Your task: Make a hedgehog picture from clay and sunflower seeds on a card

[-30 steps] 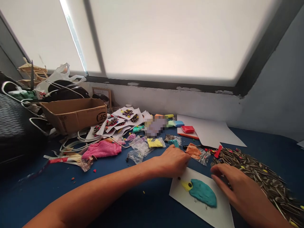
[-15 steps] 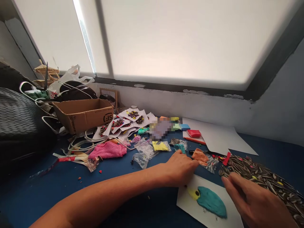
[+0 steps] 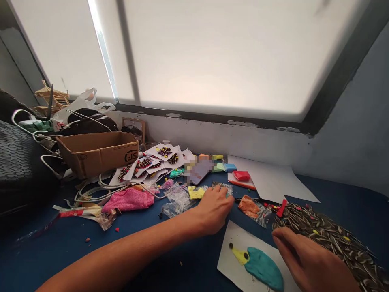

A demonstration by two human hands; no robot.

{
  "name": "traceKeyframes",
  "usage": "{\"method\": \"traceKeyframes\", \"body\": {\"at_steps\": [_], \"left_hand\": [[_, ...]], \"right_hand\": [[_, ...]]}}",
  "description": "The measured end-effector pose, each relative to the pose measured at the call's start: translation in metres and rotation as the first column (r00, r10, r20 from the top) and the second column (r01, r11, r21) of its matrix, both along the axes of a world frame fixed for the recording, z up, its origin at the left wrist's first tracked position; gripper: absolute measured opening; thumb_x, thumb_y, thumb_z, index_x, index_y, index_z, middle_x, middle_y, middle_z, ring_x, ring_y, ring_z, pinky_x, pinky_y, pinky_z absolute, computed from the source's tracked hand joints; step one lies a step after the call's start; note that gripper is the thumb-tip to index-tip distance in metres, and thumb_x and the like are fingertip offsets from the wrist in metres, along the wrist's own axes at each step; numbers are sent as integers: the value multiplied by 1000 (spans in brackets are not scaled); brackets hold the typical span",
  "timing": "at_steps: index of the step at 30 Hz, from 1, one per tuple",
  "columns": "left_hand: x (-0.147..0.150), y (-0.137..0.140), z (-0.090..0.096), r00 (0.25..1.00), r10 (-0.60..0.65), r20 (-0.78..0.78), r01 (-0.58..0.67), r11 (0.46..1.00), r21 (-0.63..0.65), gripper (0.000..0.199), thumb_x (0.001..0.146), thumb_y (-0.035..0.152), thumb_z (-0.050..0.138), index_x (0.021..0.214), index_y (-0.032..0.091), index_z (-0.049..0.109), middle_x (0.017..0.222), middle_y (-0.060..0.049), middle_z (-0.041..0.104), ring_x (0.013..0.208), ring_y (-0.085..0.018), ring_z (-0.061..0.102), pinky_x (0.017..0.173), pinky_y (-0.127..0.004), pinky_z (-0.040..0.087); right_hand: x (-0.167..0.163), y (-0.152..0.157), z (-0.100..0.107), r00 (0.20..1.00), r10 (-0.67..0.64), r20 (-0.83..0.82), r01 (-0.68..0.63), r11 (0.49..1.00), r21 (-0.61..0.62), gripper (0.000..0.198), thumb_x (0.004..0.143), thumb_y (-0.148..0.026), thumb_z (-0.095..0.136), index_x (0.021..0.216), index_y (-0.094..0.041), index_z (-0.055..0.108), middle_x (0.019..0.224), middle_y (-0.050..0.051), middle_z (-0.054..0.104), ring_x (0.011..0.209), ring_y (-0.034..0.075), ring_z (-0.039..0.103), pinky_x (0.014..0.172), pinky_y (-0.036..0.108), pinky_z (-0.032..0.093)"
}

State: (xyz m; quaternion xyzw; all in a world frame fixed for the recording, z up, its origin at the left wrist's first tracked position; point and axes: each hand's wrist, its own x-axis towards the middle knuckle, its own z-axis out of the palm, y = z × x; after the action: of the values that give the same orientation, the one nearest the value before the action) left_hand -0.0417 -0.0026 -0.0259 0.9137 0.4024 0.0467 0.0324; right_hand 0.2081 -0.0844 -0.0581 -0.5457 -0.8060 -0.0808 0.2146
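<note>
My left hand (image 3: 215, 206) reaches out over the blue table, its fingers curled down around a bit of teal clay (image 3: 226, 195) that mostly hides under them. Below it lies a white paper (image 3: 230, 263) with a clay hedgehog shape: a teal body (image 3: 264, 267), a yellow snout (image 3: 238, 254), a black nose and a black eye. At the paper's right edge is my right hand (image 3: 313, 259), thumb and fingertips pressed together; what they hold, if anything, cannot be made out. Beside and behind it spreads a heap of striped sunflower seeds (image 3: 334, 233).
Bags of orange clay (image 3: 249, 207) and yellow clay (image 3: 196, 192) lie nearby. Farther back are a red packet (image 3: 241, 175), blank paper (image 3: 273, 178), seed-covered paper pictures (image 3: 164, 152) and a cardboard box (image 3: 97, 156). A pink cloth (image 3: 129, 200) and white cables (image 3: 91, 190) sit left.
My left hand has drawn back from the hedgehog paper's top edge and now covers the teal clay; the black nose has come into view. My right hand stays by the paper. The view has shifted slightly.
</note>
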Motion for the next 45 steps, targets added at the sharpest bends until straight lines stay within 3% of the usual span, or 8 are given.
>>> {"method": "traceKeyframes", "body": {"at_steps": [8, 15, 22, 26, 33, 38, 41, 45], "left_hand": [[0, 11, -14, 993, -94, 78, 95, 995, -7, 27, 86, 0, 46, 98, 14, 65, 115, -12, 67, 102, -25, 64, 91, -34, 54], [-1, 15, -27, 968, -144, 203, 139, 990, 37, 46, 91, 2, 45, 132, 15, 59, 151, -12, 51, 137, -25, 51, 110, -35, 48], [0, 16, -35, 958, -144, 249, 131, 989, 68, 36, 93, 8, 50, 124, 13, 67, 144, -17, 58, 146, -38, 38, 119, -58, 34], [2, 15, -39, 946, -188, 263, 174, 982, 75, 37, 95, 9, 49, 127, 14, 66, 143, -14, 60, 145, -35, 42, 120, -57, 33], [3, 16, -30, 932, -141, 334, 122, 990, 77, 33, 100, 11, 43, 125, 14, 65, 142, -13, 60, 141, -32, 45, 117, -52, 33], [4, 7, -19, 932, -163, 323, 165, 986, 23, 16, 98, 21, 56, 96, 17, 71, 96, -6, 71, 94, -22, 63, 86, -36, 48], [6, 2, -18, 936, -191, 295, 203, 979, -10, 6, 87, 23, 70, 85, 18, 68, 90, -5, 68, 88, -21, 61, 78, -32, 46], [7, 1, -21, 941, -196, 277, 215, 976, -39, 7, 84, 21, 70, 83, 17, 63, 90, -5, 65, 88, -20, 58, 78, -32, 44]], "right_hand": [[1, -2, 0, 998, 37, 52, -40, 997, 65, 24, 100, -37, 49, 96, -29, 72, 78, 0, 78, 61, 17, 76, 48, 21, 55], [0, -1, 2, 994, 48, 98, -61, 990, 129, 23, 101, -34, 49, 95, -28, 71, 74, -1, 77, 58, 16, 74, 48, 20, 55], [-14, -1, 14, 989, 26, 146, -65, 960, 271, 39, 104, -33, 38, 85, -25, 71, 78, 3, 78, 66, 17, 77, 55, 22, 59], [-20, 3, 18, 990, 11, 144, -59, 940, 336, 47, 105, -37, 34, 82, -25, 73, 77, 4, 77, 74, 20, 78, 56, 26, 60], [-5, 7, 15, 998, -24, 56, 12, 979, 206, 38, 101, -34, 40, 89, -23, 75, 82, 5, 75, 72, 21, 75, 59, 31, 59], [8, 6, 13, 996, -92, -8, 92, 990, 105, 31, 96, -35, 46, 87, -23, 74, 82, 6, 75, 72, 23, 74, 58, 34, 58], [9, 6, 10, 992, -124, -20, 125, 991, 54, 30, 95, -35, 47, 85, -24, 73, 81, 6, 75, 74, 25, 73, 61, 37, 58], [3, 4, 6, 992, -124, -24, 124, 992, -6, 28, 94, -34, 47, 85, -24, 72, 83, 5, 72, 77, 25, 71, 65, 38, 57]]}}
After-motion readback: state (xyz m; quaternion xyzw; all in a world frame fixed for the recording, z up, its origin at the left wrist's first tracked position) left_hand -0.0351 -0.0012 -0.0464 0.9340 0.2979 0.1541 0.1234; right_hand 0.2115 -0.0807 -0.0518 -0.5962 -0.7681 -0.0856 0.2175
